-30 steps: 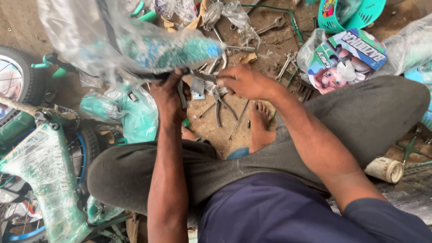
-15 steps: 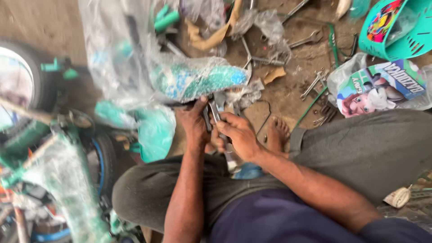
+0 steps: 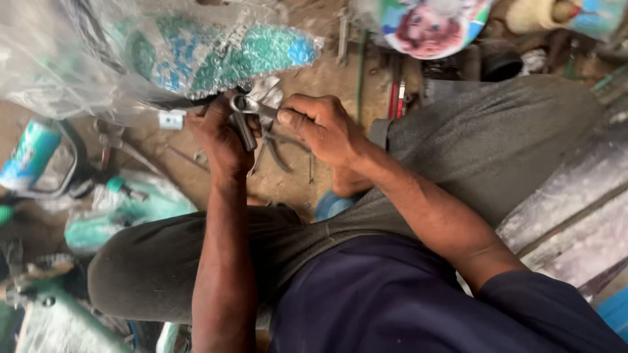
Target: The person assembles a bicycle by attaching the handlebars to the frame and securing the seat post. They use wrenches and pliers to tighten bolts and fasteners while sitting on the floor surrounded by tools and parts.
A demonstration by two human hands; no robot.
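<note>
A plastic-wrapped teal and blue bicycle saddle [image 3: 216, 55] lies across the upper left, over the dirt floor. My left hand [image 3: 219, 137] grips the dark metal part under the saddle [image 3: 243, 131]. Beside it, my right hand [image 3: 324, 124] holds a metal spanner [image 3: 252, 106] whose ring end sits on the fitting below the saddle. The two hands almost touch. My crossed legs in grey trousers [image 3: 471, 150] frame the spot, and a bare foot [image 3: 347, 183] shows under the right wrist.
Loose metal tools [image 3: 288, 147] lie on the dirt between my legs. Wrapped teal bicycle parts [image 3: 124, 209] and a handlebar grip [image 3: 33, 153] sit at left. A printed round panel [image 3: 432, 26] and red-handled tools [image 3: 396, 98] lie at the top. Wooden planks [image 3: 575, 216] run along the right.
The view has shifted and closed in on the hands. My right hand has brought the spanner up onto the fitting under the saddle, and my left hand has settled on the saddle's underside.
</note>
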